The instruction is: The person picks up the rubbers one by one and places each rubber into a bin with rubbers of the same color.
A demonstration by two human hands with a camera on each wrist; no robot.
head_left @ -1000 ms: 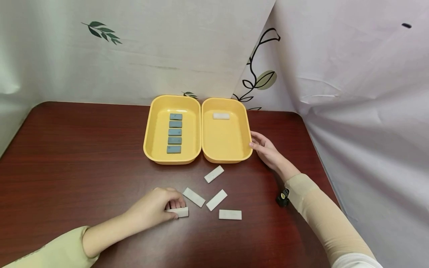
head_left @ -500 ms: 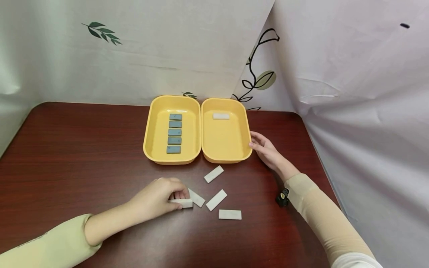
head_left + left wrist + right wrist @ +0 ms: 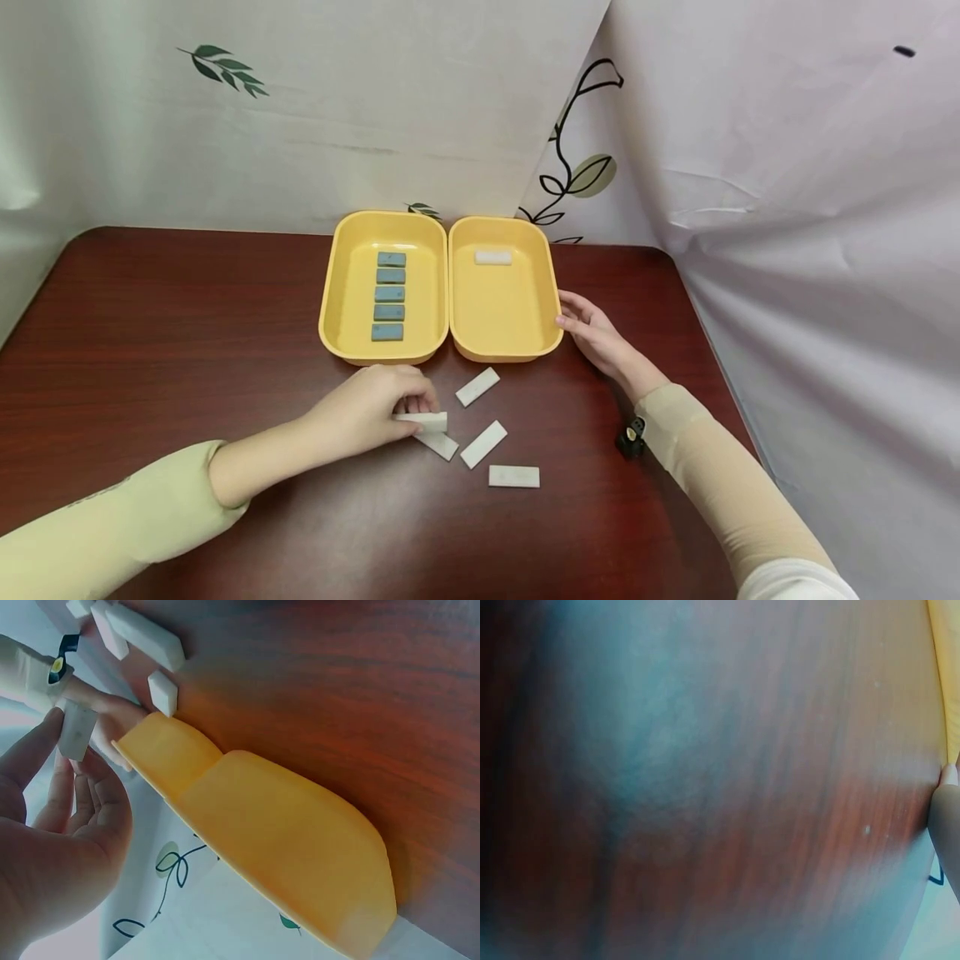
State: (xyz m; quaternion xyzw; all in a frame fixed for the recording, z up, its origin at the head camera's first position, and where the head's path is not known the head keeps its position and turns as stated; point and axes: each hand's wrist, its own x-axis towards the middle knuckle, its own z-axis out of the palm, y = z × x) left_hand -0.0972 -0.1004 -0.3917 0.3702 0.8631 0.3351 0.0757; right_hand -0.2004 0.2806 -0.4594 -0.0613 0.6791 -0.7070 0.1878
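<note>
My left hand [image 3: 378, 414] pinches a white rectangular block [image 3: 431, 422] between thumb and fingers, raised over another white block [image 3: 441, 445] that it partly covers in the head view. The held block [image 3: 76, 730] also shows in the left wrist view, at the fingertips. My right hand [image 3: 595, 335] rests against the outer right side of the right yellow tray [image 3: 542, 354], its thumb at the rim and its fingers extended along the wall. One white block [image 3: 492, 258] lies near the back of that tray. Several blue-grey blocks [image 3: 389, 294] form a column in the left yellow tray [image 3: 327, 321].
Three more white blocks lie loose on the dark red wooden table [image 3: 187, 350]: one just before the trays [image 3: 477, 387], one in the middle [image 3: 483, 444], one nearer the front [image 3: 513, 476]. Hanging cloth [image 3: 337, 108] borders the table behind and on the right.
The left hand has lifted the white block and carried it forward and to the right, toward the trays. My right hand has stayed at the right tray's side.
</note>
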